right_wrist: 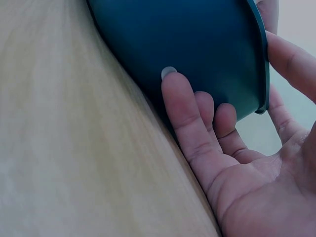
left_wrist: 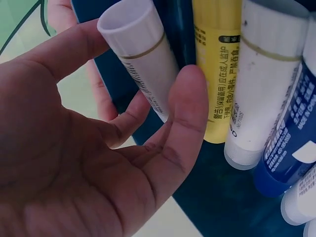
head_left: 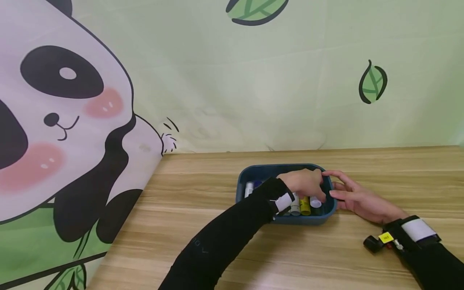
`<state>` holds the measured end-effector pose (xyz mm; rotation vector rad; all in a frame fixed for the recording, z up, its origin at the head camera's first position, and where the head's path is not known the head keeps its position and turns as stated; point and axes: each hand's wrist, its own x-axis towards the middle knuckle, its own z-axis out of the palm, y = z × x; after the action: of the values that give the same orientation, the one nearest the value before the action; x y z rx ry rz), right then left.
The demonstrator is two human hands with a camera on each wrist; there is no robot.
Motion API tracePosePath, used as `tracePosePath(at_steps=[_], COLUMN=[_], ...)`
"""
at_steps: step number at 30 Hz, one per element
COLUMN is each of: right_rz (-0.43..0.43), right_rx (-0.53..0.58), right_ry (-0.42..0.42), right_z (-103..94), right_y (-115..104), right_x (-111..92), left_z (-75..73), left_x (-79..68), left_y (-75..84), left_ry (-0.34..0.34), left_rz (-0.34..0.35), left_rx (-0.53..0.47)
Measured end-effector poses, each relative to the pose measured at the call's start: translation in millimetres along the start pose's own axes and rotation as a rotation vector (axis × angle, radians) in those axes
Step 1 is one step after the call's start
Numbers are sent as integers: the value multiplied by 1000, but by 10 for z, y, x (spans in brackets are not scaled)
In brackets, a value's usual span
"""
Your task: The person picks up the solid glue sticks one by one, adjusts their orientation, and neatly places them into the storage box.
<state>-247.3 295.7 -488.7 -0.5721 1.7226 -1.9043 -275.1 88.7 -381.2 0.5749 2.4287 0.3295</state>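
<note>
My left hand reaches over the right part of a blue plastic bin. In the left wrist view its thumb and fingers pinch a white glue stick, which leans near the bin's end. Right beside it lies a yellow tube with printed text, then a white tube and a blue one. My right hand is at the bin's right end. Seen from the right wrist, its fairly straight fingers touch the outer wall, with another digit at the rim.
The bin stands on a wood-grain table, close to a green backdrop with a panda and leaves. At the bin's left end another white tube shows, while my left sleeve covers part of the contents.
</note>
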Motion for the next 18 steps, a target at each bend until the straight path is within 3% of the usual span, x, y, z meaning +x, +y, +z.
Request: tracePosePath(at_steps=[4,11,18], right_rz=[-2,-29,-10], right_rx=[5,24,6], right_ry=[-4,-37,-17], right_z=[-4,-14,1], right_y=[2,19,-3], right_x=[-6,-4,1], left_z=[13,30,36], left_x=[16,2,15], left_y=[13,65,76], left_ry=[2,-63,-75], left_rz=[-33,-71,-44], left_rx=[28,304,363])
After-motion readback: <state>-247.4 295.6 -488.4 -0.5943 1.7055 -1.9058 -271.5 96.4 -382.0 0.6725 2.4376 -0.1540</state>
